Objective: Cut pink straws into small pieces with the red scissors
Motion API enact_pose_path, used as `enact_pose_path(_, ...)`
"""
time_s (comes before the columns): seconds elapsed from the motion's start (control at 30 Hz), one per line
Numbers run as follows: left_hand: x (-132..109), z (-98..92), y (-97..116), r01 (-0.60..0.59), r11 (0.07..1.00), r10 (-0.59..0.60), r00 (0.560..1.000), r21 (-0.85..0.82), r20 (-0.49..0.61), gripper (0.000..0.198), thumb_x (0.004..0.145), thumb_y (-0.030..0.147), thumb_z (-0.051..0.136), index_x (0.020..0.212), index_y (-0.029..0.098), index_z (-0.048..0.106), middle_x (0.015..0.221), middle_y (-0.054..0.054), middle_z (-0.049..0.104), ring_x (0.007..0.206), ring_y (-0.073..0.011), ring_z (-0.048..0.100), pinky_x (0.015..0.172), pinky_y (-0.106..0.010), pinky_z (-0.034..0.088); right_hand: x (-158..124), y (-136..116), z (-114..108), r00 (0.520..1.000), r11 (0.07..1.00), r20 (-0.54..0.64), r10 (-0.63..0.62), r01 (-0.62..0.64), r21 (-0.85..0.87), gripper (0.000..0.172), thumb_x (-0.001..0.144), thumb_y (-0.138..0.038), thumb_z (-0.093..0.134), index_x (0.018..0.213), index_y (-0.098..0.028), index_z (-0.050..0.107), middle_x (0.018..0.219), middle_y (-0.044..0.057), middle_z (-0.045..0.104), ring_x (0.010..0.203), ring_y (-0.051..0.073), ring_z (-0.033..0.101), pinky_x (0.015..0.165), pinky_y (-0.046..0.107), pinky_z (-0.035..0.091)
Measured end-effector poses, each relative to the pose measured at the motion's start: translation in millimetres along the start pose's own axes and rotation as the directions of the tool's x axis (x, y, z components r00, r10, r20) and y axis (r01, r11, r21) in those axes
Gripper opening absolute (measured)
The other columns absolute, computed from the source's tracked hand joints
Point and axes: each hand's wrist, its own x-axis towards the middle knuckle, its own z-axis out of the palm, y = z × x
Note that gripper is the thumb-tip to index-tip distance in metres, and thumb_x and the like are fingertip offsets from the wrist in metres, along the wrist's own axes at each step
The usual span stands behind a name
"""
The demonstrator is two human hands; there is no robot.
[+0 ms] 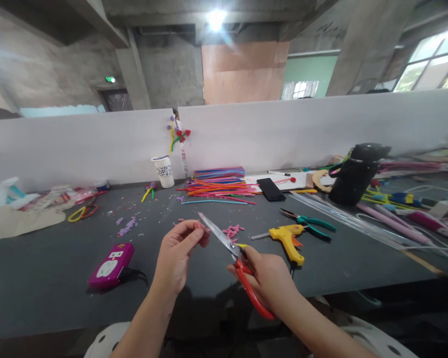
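Observation:
My left hand (177, 256) is closed in a pinch on a small pink piece (202, 229), held above the dark table (52, 258). My right hand (267, 281) grips red-handled scissors (233, 256), whose silver blades point up and left and meet the pink piece. Pink scraps (232, 230) lie on the table just behind the blades.
A yellow glue gun (288, 238) and green-handled pliers (309, 223) lie right of my hands. A magenta power strip (111, 259) sits at the left. Behind are coloured sticks (218, 188), a phone (271, 189), a white cup (165, 171), a black jug (354, 171) and a white partition (283, 134).

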Motion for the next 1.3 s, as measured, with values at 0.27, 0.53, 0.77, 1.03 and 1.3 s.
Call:
enact_pose_path(0.27, -8.9, 16.0, -16.0, 0.308, 0.947, -0.319, 0.896, 0.087, 0.307, 0.007, 0.069, 0.020, 0.058, 0.067, 0.013, 0.056, 0.061, -0.002, 0.058, 0.055, -0.0097, 0.051, 0.056, -0.022, 0.038, 15.6, -8.6, -16.2, 0.927, 0.524, 0.229, 0.297, -0.359, 0.773, 0.020, 0.069, -0.039, 0.048, 0.070, -0.019, 0.046, 0.037, -0.009, 0.041, 0.028, 0.007, 0.036, 0.030, 0.018, 0.029)
enact_pose_path(0.53, -11.3, 20.1, -26.1, 0.340, 0.923, -0.383, 0.840, 0.179, 0.383, 0.009, 0.067, 0.021, 0.059, 0.067, 0.012, 0.058, 0.059, -0.001, 0.056, 0.052, -0.0092, 0.049, 0.054, -0.022, 0.038, 19.7, -5.5, -14.4, 0.930, 0.457, 0.330, 0.164, -0.368, 0.810, 0.012, 0.067, -0.030, 0.049, 0.067, -0.018, 0.046, 0.037, -0.011, 0.040, 0.025, 0.004, 0.031, 0.026, 0.015, 0.024)
enact_pose_path(0.77, -6.7, 21.0, -34.2, 0.227, 0.910, -0.306, 0.932, 0.346, 0.195, 0.007, 0.058, 0.013, 0.060, 0.065, 0.014, 0.059, 0.054, 0.002, 0.057, 0.050, -0.0098, 0.051, 0.053, -0.022, 0.039, 16.9, -3.2, -7.2, 0.972, 0.695, 0.149, 0.180, -0.233, 0.680, 0.007, 0.066, -0.023, 0.047, 0.061, -0.018, 0.044, 0.047, -0.008, 0.041, 0.037, 0.005, 0.035, 0.037, 0.016, 0.028)
enact_pose_path(1.03, -8.7, 21.1, -33.6, 0.129, 0.891, -0.223, 0.959, 0.434, 0.173, 0.006, 0.062, 0.020, 0.060, 0.065, 0.015, 0.059, 0.055, 0.001, 0.056, 0.052, -0.0109, 0.051, 0.054, -0.023, 0.040, 18.8, -0.4, -4.6, 0.977, 0.804, -0.020, 0.212, -0.163, 0.572, 0.007, 0.066, -0.023, 0.046, 0.062, -0.018, 0.045, 0.050, -0.006, 0.042, 0.046, 0.008, 0.038, 0.044, 0.018, 0.031)
enact_pose_path(1.3, 0.7, 8.4, -14.5, 0.159, 0.986, -0.160, 0.987, 0.044, 0.019, 0.009, 0.065, 0.022, 0.062, 0.068, 0.014, 0.059, 0.061, 0.001, 0.058, 0.054, -0.0071, 0.050, 0.056, -0.018, 0.039, 7.1, -1.8, -9.5, 0.997, 0.972, 0.031, 0.072, -0.077, 0.223, 0.023, 0.067, -0.043, 0.052, 0.071, -0.020, 0.047, 0.052, -0.004, 0.048, 0.046, 0.011, 0.043, 0.044, 0.020, 0.026)
